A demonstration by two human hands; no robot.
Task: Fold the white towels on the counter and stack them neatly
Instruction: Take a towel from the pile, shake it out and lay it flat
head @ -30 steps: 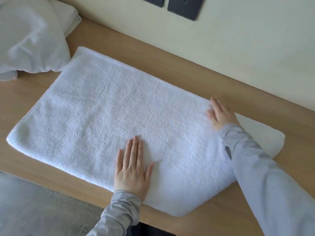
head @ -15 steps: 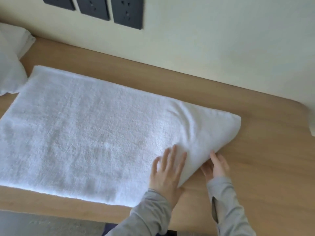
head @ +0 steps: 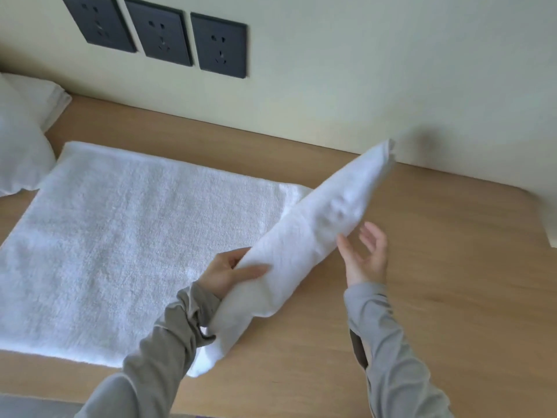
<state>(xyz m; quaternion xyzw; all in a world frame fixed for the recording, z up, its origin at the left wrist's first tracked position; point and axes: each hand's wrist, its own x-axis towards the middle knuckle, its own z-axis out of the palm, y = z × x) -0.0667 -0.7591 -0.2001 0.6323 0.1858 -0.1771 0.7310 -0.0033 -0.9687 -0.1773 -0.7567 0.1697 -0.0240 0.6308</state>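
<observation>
Towel: flat on counter, 9 o'clock; right end raised toward 1 o'clock, fold apparently half done.
Left hand: grips raised end.
Right hand: spread, empty, just beside.
Heaped towels, 10 o'clock: stacking seemingly pending.

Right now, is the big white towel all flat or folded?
Mid-fold. The left hand grips the right end of the towel, raised off the counter; the rest lies flat.

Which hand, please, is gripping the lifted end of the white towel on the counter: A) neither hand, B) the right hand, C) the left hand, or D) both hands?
C: the left hand has its thumb and fingers curled round the raised fold of the white towel, while the right hand is open beside it.
</observation>
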